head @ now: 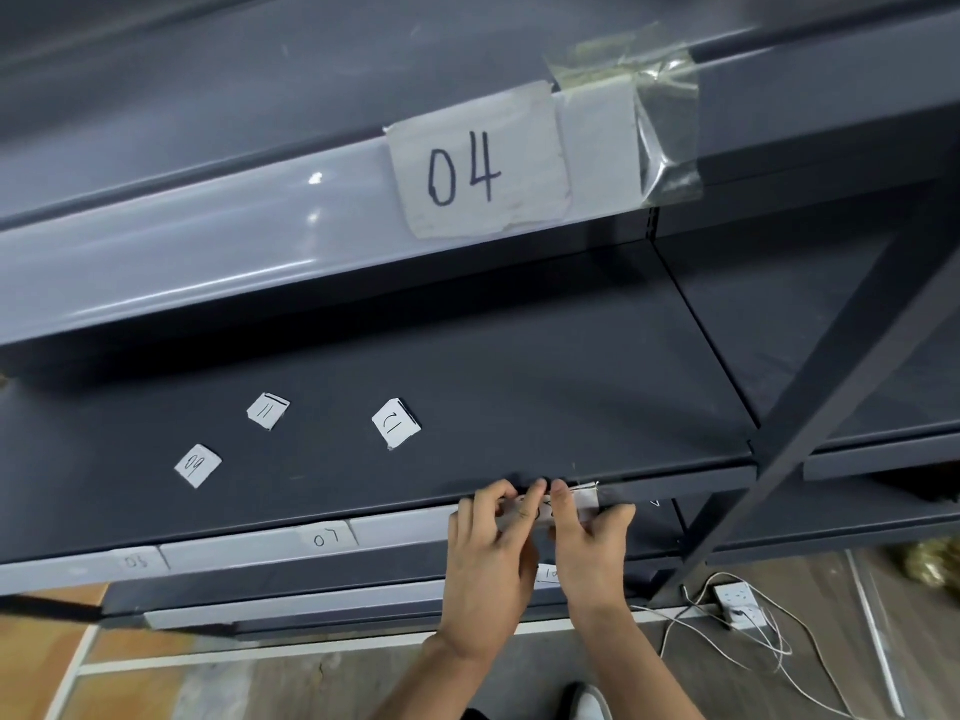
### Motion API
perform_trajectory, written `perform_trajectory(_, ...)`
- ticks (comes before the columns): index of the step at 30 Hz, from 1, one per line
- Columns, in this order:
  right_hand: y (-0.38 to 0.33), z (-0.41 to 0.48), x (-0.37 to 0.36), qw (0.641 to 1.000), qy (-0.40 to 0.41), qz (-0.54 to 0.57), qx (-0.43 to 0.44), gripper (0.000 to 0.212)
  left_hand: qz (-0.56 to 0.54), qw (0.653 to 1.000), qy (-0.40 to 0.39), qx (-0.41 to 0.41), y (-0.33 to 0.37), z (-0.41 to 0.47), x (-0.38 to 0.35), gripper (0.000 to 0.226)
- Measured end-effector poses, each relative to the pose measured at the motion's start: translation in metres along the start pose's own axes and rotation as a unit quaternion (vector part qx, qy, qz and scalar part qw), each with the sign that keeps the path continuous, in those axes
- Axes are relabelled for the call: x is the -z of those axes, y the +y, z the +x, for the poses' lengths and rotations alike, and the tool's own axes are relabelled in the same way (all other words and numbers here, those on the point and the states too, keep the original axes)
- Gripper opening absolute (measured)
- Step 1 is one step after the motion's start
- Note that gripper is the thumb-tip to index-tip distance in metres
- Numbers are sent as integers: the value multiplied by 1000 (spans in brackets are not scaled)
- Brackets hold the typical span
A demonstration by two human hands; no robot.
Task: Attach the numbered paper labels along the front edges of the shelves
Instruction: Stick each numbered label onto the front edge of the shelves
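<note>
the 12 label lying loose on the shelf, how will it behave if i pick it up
The 12 label looks like a thin paper scrap, so it is probably light and floppy. It lies flat on the smooth dark shelf, so it will likely slide when pushed and need a fingernail under an edge.

White power strip (737, 605), tangled cables (769, 646)

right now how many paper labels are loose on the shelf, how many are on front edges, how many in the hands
Loose on the shelf: 3 (09 label, 11 label, 12 label)
On front edges: 4 (04 label, 07 label, far-left label, half-hidden label between the wrists)
Pinched by left hand and right hand: 1 (held label)
Total: 8
</note>
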State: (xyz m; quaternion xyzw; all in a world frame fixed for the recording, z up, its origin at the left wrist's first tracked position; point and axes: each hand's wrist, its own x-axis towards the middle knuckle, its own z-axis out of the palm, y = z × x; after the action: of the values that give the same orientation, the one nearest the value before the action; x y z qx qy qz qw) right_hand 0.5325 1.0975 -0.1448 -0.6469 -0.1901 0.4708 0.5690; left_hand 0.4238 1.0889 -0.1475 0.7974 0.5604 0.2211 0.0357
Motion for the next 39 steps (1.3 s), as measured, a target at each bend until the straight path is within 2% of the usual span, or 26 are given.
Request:
perform_trajectory(5, 1, -2, 1, 999, 30, 25, 12, 43, -42, 999, -14, 18, 4, -4, 8, 69)
perform_trajectory(9, -3, 9, 11, 985, 137, 90, 51, 51, -36, 999, -20, 16, -1, -15, 16, 68)
perform_trajectory(13, 5, 21, 6, 962, 227, 97, 117, 52, -33, 999, -21, 21, 1, -10, 18, 65)
perform_trajectory(15, 11, 24, 3, 944, 287, 64, 151, 55, -23, 999, -25, 8, 1, -6, 22, 61)
perform_trajectory(18, 8, 21, -4, 894, 333, -107, 280, 41, -61, 998, -10, 19, -18, -6, 35, 53)
perform_trajectory(20, -5, 12, -16, 867, 289, -172, 368, 35, -100, 992, 49, 67, -44, -6, 48, 45)
perform_trajectory(21, -15, 3, -28, 870, 254, -190, 379, 35, -107, 986, 86, 91, -63, -4, 55, 40)
perform_trajectory(24, -22, -10, -70, 895, 98, -253, 355, 28, -80, 972, 156, 159, -127, 5, 82, 31)
perform_trajectory(27, -14, -18, -119, 875, 36, -342, 340, 27, -24, 953, 185, 240, -190, 12, 111, 24)
perform_trajectory(29, -12, -21, -149, 853, 19, -396, 339, 33, -14, 931, 179, 318, -228, 15, 125, 28)
perform_trajectory(31, -10, -19, -173, 834, 13, -445, 327, 41, -21, 911, 131, 391, -259, 18, 136, 44)
perform_trajectory(33, -9, -16, -188, 817, 29, -481, 318, 45, -32, 900, 74, 428, -282, 21, 140, 64)
perform_trajectory(36, -10, -15, -204, 816, 45, -489, 304, 39, -30, 896, 41, 442, -304, 22, 138, 85)
perform_trajectory(39, -17, -16, -218, 837, 10, -458, 298, 30, -47, 888, 68, 452, -312, 24, 134, 83)
